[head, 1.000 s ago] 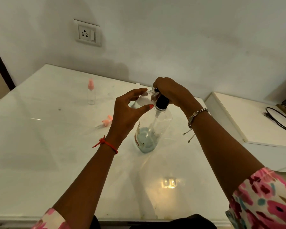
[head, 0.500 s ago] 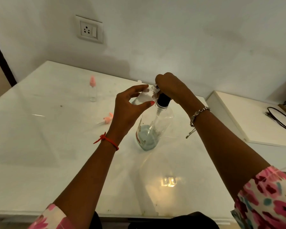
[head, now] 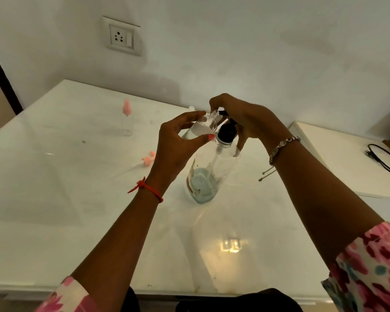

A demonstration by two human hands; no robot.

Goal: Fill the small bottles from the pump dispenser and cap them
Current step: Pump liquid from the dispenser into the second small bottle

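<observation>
A clear pump dispenser [head: 208,172] with a black pump head and a little pale blue liquid at its bottom stands mid-table. My left hand [head: 178,146] holds a small clear uncapped bottle [head: 200,127] tilted, its threaded mouth up against the black nozzle. Over the pump head lies my right hand [head: 243,119], fingers curled round its top. A second small clear bottle with a pink cap [head: 127,119] stands upright at the far left. One loose pink pump cap [head: 148,159] lies on the table left of my left hand.
The white glossy table [head: 77,210] meets a white wall with a socket [head: 122,37]. To the right, a lower white surface [head: 347,158] carries a black cable [head: 383,158]. A dark door edge runs down the far left.
The pump head has come up a little under my right hand and the nozzle shows more. My left hand keeps the small bottle at the nozzle. The camera has shifted slightly.
</observation>
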